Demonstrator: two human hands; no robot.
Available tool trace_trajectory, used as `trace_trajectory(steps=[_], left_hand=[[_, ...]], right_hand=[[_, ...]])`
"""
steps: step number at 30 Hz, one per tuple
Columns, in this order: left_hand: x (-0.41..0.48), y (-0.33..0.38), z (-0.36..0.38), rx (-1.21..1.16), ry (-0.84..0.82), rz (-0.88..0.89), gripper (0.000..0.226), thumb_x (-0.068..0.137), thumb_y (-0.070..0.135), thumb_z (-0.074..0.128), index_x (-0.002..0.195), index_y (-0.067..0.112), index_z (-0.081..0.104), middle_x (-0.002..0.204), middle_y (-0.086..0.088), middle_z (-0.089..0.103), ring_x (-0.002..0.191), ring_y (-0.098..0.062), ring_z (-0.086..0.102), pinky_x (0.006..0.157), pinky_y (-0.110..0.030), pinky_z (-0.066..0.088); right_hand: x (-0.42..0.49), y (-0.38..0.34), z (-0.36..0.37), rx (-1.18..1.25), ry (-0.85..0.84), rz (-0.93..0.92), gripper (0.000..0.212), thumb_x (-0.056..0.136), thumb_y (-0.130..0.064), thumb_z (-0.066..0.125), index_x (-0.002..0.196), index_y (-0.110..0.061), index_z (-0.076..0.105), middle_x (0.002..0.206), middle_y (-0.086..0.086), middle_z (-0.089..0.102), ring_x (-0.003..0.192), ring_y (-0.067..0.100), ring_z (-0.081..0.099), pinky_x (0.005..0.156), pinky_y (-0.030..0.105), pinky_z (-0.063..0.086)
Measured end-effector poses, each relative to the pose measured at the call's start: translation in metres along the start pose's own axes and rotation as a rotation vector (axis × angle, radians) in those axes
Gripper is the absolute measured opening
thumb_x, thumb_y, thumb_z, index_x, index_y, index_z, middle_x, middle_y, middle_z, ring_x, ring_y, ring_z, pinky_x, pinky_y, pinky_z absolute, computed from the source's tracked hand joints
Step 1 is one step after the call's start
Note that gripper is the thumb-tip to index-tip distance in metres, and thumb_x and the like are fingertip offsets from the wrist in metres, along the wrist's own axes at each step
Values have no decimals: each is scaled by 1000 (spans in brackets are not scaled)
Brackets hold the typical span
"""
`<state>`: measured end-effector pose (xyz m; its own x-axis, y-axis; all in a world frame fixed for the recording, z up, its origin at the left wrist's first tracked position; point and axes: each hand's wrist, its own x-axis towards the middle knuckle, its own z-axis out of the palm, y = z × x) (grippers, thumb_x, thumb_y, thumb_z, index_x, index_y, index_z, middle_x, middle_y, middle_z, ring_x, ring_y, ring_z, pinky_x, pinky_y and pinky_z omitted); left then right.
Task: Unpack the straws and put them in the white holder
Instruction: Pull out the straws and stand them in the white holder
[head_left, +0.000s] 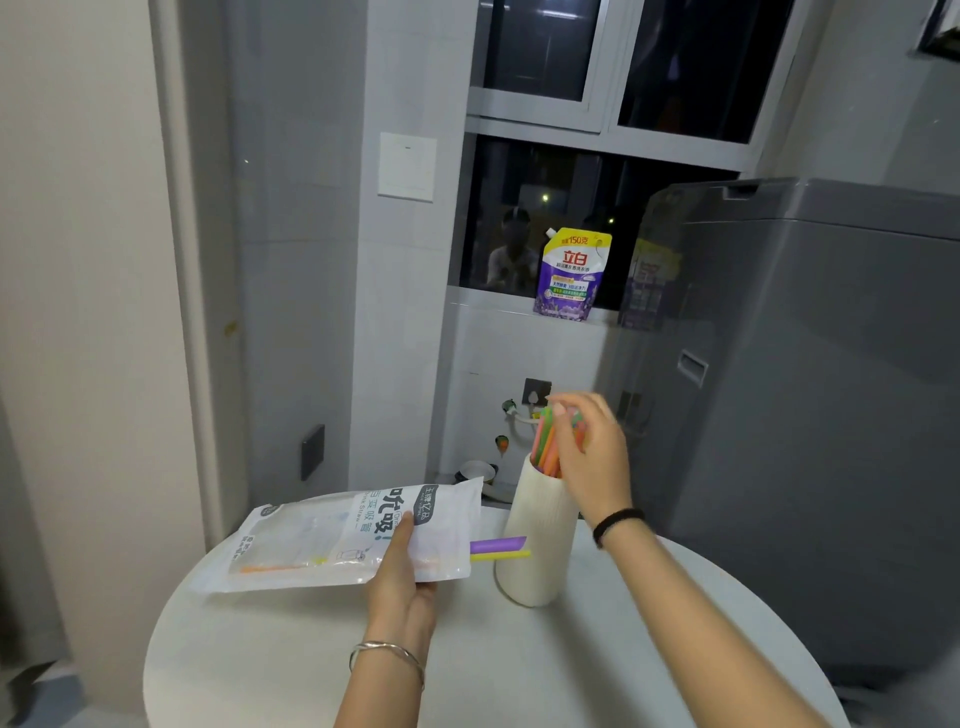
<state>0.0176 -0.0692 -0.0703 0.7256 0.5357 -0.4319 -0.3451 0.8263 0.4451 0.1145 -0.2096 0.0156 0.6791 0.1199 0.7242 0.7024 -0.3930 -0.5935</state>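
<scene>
A white ribbed holder (537, 540) stands upright on the round white table (519, 665). A bundle of coloured straws (548, 444) sticks out of its top. My right hand (592, 457) is around their upper ends, fingers curled on them. My left hand (402, 577) grips the right part of a clear and white straw bag (337, 540), held flat just above the table. A purple straw (498, 545) and a yellow straw (501, 555) poke out of the bag's open right end, toward the holder. Orange and yellow straws show through the bag's left part.
A grey washing machine (810, 415) stands close on the right behind the table. A purple detergent pouch (571, 275) sits on the window sill. Tiled wall with a switch plate and sockets is behind; small dishes lie on the floor beyond the table.
</scene>
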Motion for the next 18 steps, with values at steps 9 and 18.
trace_trajectory(steps=[9,18], left_hand=[[-1,-2,-6,272,50,289,43,80,17,76,119,11,62,115,-4,68,99,-21,66,90,-37,53],[-14,-5,0,936,-175,676,35,75,31,78,104,13,68,99,-1,73,89,-15,68,63,-16,47]], right_hand=[[-111,-12,54,1014,39,1177,30,97,-30,42,105,-8,62,106,8,62,99,28,60,85,39,44],[-143,-8,73,1378,139,1491,35,97,-34,40,95,-5,60,97,15,62,87,29,59,88,41,47]])
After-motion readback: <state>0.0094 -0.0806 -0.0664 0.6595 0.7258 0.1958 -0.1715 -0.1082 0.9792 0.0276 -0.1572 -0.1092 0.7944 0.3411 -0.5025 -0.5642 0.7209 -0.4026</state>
